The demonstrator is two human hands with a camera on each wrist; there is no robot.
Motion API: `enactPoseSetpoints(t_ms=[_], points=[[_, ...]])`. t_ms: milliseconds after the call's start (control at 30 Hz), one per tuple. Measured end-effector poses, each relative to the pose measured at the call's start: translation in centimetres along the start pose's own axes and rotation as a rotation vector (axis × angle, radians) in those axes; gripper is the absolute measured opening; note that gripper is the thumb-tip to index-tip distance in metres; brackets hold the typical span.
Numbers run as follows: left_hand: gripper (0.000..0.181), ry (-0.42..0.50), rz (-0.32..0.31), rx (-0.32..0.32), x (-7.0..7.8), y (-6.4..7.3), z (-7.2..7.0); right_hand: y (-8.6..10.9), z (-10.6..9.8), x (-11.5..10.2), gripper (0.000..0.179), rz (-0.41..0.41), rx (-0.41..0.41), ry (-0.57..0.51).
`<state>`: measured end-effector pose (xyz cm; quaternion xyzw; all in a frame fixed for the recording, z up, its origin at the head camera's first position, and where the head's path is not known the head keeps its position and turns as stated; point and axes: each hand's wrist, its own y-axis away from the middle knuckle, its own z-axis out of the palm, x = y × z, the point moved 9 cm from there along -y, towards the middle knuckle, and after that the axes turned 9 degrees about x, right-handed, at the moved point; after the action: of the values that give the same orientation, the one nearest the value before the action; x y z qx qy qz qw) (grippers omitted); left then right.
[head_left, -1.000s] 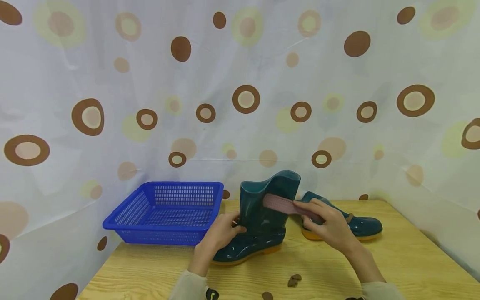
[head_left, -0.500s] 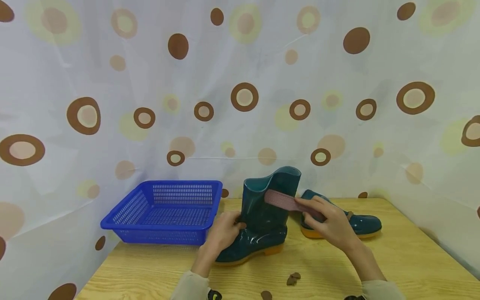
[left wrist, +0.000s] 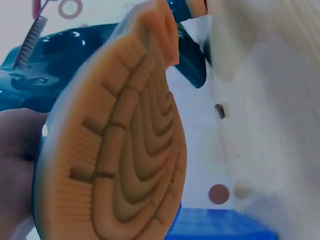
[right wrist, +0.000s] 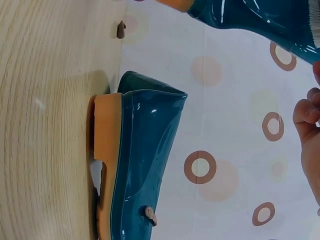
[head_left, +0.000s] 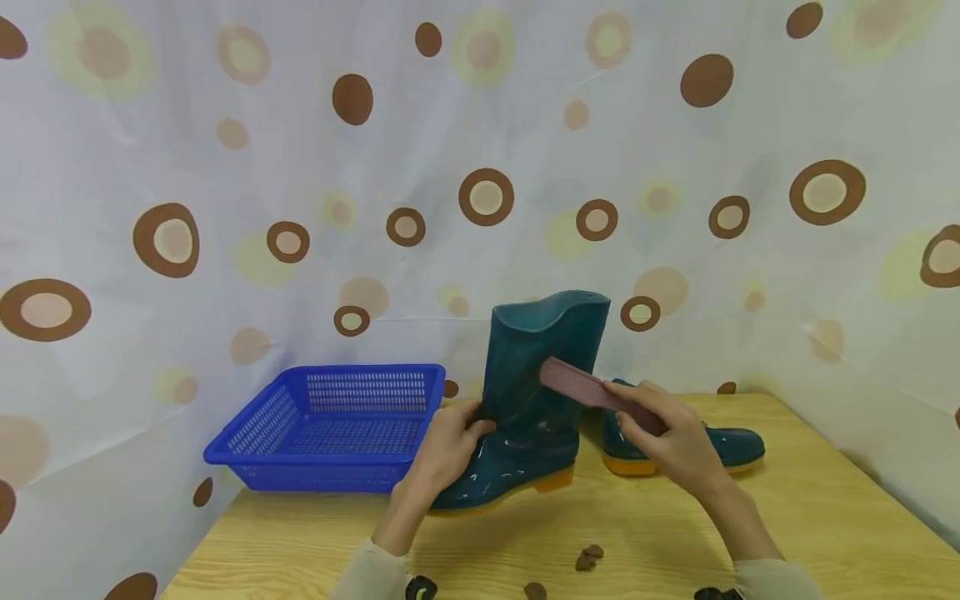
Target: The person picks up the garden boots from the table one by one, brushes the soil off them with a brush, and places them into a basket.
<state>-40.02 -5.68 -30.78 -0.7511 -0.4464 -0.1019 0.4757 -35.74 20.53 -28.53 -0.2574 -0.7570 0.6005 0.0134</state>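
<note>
A teal rubber boot (head_left: 536,400) with a tan sole (left wrist: 135,150) is held up off the table, its shaft upward and toe to the left. My left hand (head_left: 448,442) grips it at the front of the ankle, thumb on the near side. With my right hand (head_left: 671,433) I hold a pink brush (head_left: 573,383) by its handle. Its bristles (left wrist: 31,42) touch the boot in the left wrist view and face the shaft at the upper right of the right wrist view. A second teal boot (right wrist: 145,155) stands on the table behind my right hand, a brown lump (right wrist: 150,215) on it.
A blue plastic basket (head_left: 326,457) stands at the back left of the wooden table (head_left: 660,533). Brown crumbs (head_left: 588,557) lie near the front, with another brown piece (head_left: 535,591) closer to me. A spotted curtain (head_left: 540,250) hangs behind the table.
The boot has risen in my left hand and now tilts up clear of the table. My right hand has moved slightly right with the brush, which stays at the shaft.
</note>
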Motion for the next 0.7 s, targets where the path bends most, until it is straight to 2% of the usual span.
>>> enactPoseSetpoints(t_ms=[67, 167, 400, 567, 700], points=[[0.018, -0.014, 0.026, 0.012, 0.6, -0.4, -0.7, 0.1, -0.1, 0.1, 0.050, 0.020, -0.001, 0.008], [0.019, -0.030, 0.031, 0.017, 0.7, -0.8, -1.8, 0.4, -0.1, 0.3, 0.049, 0.051, -0.003, 0.008], [0.017, -0.076, -0.041, -0.030, -0.4, -1.7, -4.9, 0.7, -0.4, 0.3, 0.049, 0.060, 0.003, 0.001], [0.024, -0.116, -0.103, -0.060, -1.6, -2.2, -6.3, 0.6, -0.3, 0.6, 0.049, 0.049, 0.004, -0.013], [0.027, -0.139, -0.108, -0.080, -2.5, -2.5, -7.3, 0.8, 0.2, 0.8, 0.049, 0.052, -0.016, -0.015]])
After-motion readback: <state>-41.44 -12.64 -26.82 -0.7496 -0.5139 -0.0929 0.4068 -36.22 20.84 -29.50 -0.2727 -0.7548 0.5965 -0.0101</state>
